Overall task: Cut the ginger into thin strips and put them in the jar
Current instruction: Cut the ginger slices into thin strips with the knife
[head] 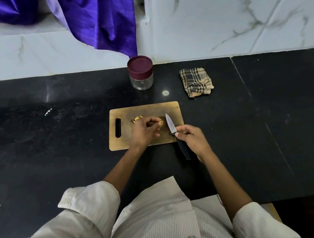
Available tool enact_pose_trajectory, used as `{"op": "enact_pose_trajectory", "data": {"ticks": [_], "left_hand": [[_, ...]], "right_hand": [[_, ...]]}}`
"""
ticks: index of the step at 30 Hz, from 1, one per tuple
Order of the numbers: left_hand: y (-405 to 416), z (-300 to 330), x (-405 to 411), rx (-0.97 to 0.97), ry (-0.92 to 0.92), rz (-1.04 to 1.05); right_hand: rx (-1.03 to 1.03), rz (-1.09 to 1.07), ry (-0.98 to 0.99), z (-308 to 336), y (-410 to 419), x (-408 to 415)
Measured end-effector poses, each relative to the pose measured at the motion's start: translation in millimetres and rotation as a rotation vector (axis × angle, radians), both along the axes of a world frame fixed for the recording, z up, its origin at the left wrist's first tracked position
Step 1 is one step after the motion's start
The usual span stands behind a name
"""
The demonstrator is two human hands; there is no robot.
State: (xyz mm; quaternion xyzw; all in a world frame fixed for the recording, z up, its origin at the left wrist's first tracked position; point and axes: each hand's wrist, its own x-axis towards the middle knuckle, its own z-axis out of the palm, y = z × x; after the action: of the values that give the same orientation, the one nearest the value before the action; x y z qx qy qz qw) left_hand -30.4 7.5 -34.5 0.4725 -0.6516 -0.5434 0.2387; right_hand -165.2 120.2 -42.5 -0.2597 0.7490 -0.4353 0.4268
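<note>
Black stone tabletop (54, 158) under white marbled tiles is your workplace, and on it your left hand (143, 131) curls its fingers (156, 123) round the ginger (139, 118) on the wooden cutting board (144, 110), while your right hand (192, 137) grips the knife (171, 125) by its black handle, blade just beside the ginger. No cut strips show clearly, so by my judgement the slicing is barely begun. Beyond the board the jar (140, 73) stands capped and seemingly empty, so opening and filling remain.

No text, label, brand or number can be read anywhere. A small white mark on the black counter (48, 111) may be lettering, but it is too small and blurred to tell.
</note>
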Motion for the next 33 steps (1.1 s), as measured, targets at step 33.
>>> {"op": "enact_pose_trajectory", "data": {"ticks": [33], "left_hand": [[8.2,-28.8,-17.0,-0.542,-0.493,-0.113]], "right_hand": [[0.362,0.404,0.498,30.3,-11.2,16.5]]}}
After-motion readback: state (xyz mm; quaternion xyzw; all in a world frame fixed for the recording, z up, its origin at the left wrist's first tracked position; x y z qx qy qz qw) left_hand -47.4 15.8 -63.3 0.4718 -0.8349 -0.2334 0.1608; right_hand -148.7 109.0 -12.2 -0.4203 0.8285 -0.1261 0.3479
